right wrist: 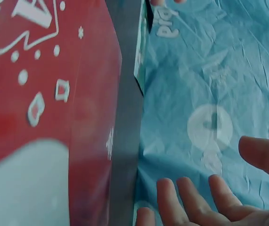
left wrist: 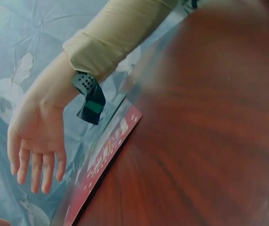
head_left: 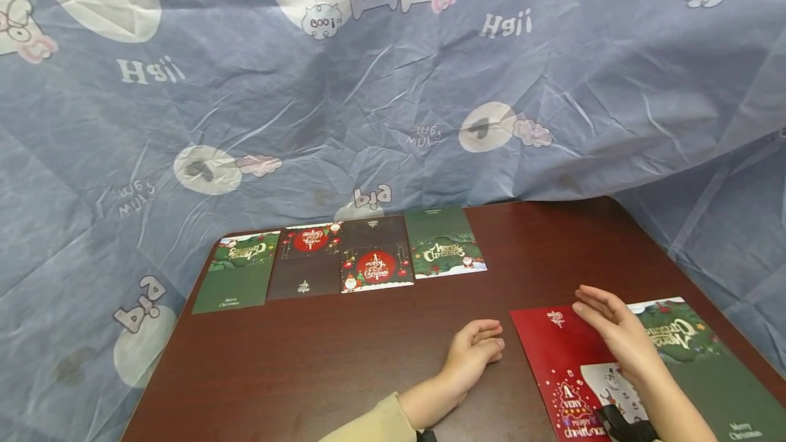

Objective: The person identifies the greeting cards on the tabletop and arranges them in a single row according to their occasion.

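My left hand (head_left: 469,360) hovers over the table just left of a red Christmas card (head_left: 546,346), its fingers loosely bent and holding nothing. Above that card my right hand (head_left: 620,336) is raised, with its thumb apart from its fingers and nothing in its grasp. The left wrist view shows the right hand (left wrist: 40,136) apart from the red card (left wrist: 108,155). Part of the red card, with its white snowman-like pattern, is hidden by the right forearm. In the right wrist view the right hand's fingers (right wrist: 195,207) are spread beside the red card (right wrist: 92,141).
To the right lies a green card (head_left: 718,367). Along the back stand in a row a green card (head_left: 242,275), a dark card (head_left: 310,271), another dark card (head_left: 371,234) and a green card (head_left: 439,224), all flat. A blue patterned cloth (head_left: 368,87) hangs behind the brown table (head_left: 295,360).
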The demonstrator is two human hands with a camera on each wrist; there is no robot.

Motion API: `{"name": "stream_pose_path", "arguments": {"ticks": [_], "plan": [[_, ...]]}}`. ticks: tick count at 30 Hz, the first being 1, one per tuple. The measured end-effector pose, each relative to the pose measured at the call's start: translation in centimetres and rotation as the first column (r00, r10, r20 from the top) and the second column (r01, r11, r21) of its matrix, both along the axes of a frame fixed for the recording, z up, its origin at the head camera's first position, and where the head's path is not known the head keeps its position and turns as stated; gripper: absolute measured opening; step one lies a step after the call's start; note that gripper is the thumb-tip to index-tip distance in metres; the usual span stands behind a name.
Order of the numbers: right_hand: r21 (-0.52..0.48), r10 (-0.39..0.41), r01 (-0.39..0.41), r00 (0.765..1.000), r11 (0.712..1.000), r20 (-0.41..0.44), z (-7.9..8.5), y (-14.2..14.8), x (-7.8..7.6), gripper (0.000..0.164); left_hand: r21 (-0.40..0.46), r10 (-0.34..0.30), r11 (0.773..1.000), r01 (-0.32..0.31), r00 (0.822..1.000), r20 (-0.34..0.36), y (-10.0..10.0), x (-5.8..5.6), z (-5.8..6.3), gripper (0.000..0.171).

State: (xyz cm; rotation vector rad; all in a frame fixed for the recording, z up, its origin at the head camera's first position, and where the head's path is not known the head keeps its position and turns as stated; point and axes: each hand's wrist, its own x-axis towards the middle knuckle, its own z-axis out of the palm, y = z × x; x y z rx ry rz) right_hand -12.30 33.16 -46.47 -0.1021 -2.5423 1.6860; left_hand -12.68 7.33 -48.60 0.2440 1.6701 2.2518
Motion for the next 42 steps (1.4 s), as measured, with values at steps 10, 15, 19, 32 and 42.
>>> {"name": "stream_pose_path", "arguments": {"ticks": [10,15,19,32,42], "plan": [[0.006,-0.028,0.028,0.995,1.000,0.092,0.4,1.6,2.2,0.041,0.026,-0.032,0.999,0.030,0.995,0.095,0.8,1.5,-0.8,0.032],[0.015,-0.071,0.070,0.993,0.997,0.096,-1.9,3.8,2.4,0.046,0.042,-0.016,0.999,0.012,0.994,0.108,1.1,2.0,-1.1,0.031],[0.027,-0.121,0.119,0.988,0.993,0.099,-2.4,4.4,3.1,0.044,0.056,-0.028,0.998,0.022,0.993,0.114,1.3,2.4,-1.1,0.031],[0.074,-0.124,0.114,0.982,0.991,0.141,-1.4,3.4,5.2,0.046,0.048,-0.037,0.998,0.031,0.990,0.133,2.1,3.3,-0.9,0.033],[0.022,-0.156,0.155,0.977,0.988,0.145,-2.3,3.1,5.3,0.034,0.064,-0.044,0.997,0.037,0.992,0.116,2.6,3.8,-0.9,0.036]]}}
